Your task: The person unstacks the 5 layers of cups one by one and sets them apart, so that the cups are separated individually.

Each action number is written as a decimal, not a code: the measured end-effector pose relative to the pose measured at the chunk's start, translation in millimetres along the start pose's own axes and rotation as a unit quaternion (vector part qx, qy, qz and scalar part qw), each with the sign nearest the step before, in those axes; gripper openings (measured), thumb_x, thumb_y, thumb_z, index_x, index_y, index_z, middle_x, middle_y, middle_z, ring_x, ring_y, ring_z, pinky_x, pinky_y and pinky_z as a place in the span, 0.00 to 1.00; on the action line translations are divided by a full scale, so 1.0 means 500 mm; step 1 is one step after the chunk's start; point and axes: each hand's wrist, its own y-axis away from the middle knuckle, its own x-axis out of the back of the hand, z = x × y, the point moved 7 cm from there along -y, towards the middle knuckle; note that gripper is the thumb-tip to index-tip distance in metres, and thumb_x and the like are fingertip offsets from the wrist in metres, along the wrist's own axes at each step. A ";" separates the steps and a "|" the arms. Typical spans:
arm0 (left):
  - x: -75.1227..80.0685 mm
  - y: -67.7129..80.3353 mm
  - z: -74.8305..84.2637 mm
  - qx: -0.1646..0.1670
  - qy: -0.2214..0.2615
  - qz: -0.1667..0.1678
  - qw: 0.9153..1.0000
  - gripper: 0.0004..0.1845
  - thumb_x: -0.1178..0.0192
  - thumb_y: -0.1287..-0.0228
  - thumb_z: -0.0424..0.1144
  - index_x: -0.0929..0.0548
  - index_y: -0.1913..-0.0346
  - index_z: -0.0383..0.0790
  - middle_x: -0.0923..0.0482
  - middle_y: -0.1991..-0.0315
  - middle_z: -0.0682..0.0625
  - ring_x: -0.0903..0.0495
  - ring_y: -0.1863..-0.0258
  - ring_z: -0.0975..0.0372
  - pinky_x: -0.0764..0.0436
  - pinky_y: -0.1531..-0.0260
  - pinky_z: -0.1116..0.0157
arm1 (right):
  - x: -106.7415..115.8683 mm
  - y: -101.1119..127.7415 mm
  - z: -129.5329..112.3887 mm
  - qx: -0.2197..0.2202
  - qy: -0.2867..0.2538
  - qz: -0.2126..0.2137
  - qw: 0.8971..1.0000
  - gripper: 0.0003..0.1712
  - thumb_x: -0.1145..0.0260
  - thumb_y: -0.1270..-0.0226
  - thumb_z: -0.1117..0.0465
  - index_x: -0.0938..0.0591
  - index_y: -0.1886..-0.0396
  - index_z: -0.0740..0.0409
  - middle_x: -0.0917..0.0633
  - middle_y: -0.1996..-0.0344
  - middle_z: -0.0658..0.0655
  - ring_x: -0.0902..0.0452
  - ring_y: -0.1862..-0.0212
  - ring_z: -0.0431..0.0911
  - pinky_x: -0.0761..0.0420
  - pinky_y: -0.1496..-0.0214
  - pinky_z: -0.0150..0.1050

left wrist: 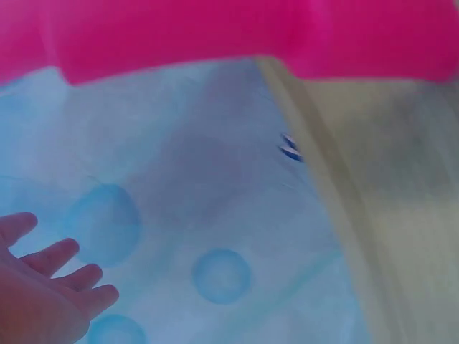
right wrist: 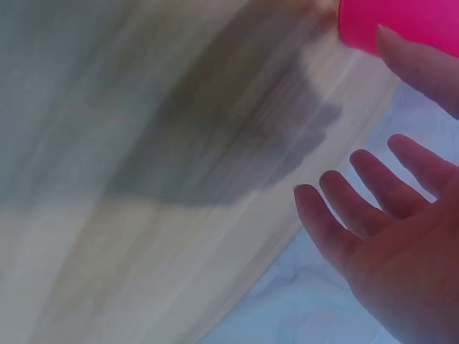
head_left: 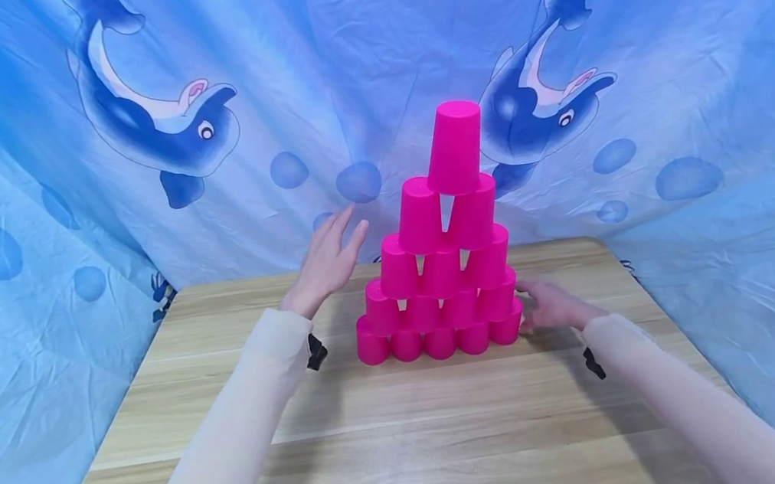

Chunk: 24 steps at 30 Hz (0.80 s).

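Observation:
Bright pink cups stand upside down in a five-tier pyramid, with a single top cup (head_left: 456, 151) resting on two below it. The bottom row holds several cups side by side, ending at the right in a corner cup (head_left: 504, 332). My left hand (head_left: 328, 259) is raised beside the pyramid's left side, fingers spread and holding nothing; the left wrist view shows it apart from the cups. Low at the pyramid's right side is my right hand (head_left: 555, 304), its fingers loosely extended. In the right wrist view its thumb (right wrist: 412, 61) overlaps the edge of a pink cup (right wrist: 430, 21).
The pyramid stands on a light wood-grain table (head_left: 405, 440), toward its back edge. Behind and on both sides hangs a blue curtain (head_left: 372, 66) printed with dolphins and bubbles. Black straps (head_left: 316, 352) show at both wrists.

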 end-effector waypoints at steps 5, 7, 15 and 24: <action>0.028 -0.015 0.064 -0.020 0.075 0.041 0.996 0.31 0.57 0.28 0.57 0.33 0.31 0.41 0.31 0.36 0.46 0.35 0.37 0.55 0.36 0.38 0.55 | -0.019 0.008 0.001 -0.009 -0.028 -0.007 1.000 0.52 0.19 0.58 0.62 0.35 0.32 0.65 0.27 0.42 0.68 0.35 0.40 0.66 0.36 0.41 0.65; 0.040 -0.019 0.088 -0.026 0.111 0.056 0.992 0.29 0.55 0.28 0.55 0.30 0.34 0.41 0.27 0.40 0.47 0.30 0.41 0.56 0.32 0.42 0.57 | -0.026 0.010 0.000 -0.006 -0.045 -0.006 0.999 0.50 0.19 0.60 0.62 0.31 0.34 0.63 0.24 0.45 0.64 0.32 0.42 0.63 0.34 0.42 0.62; 0.080 -0.027 0.174 -0.057 0.194 0.068 0.977 0.27 0.51 0.31 0.56 0.28 0.35 0.45 0.26 0.44 0.52 0.27 0.48 0.61 0.28 0.48 0.62 | -0.045 0.015 -0.003 0.000 -0.112 0.003 0.994 0.37 0.18 0.60 0.57 0.22 0.46 0.55 0.20 0.57 0.52 0.26 0.54 0.51 0.26 0.48 0.53; 0.093 -0.034 0.250 -0.081 0.238 0.056 0.966 0.28 0.42 0.36 0.54 0.29 0.35 0.48 0.27 0.44 0.56 0.27 0.47 0.63 0.28 0.48 0.67 | -0.060 0.021 0.000 0.002 -0.167 0.011 0.986 0.33 0.20 0.54 0.57 0.23 0.46 0.53 0.19 0.57 0.52 0.26 0.55 0.51 0.26 0.51 0.49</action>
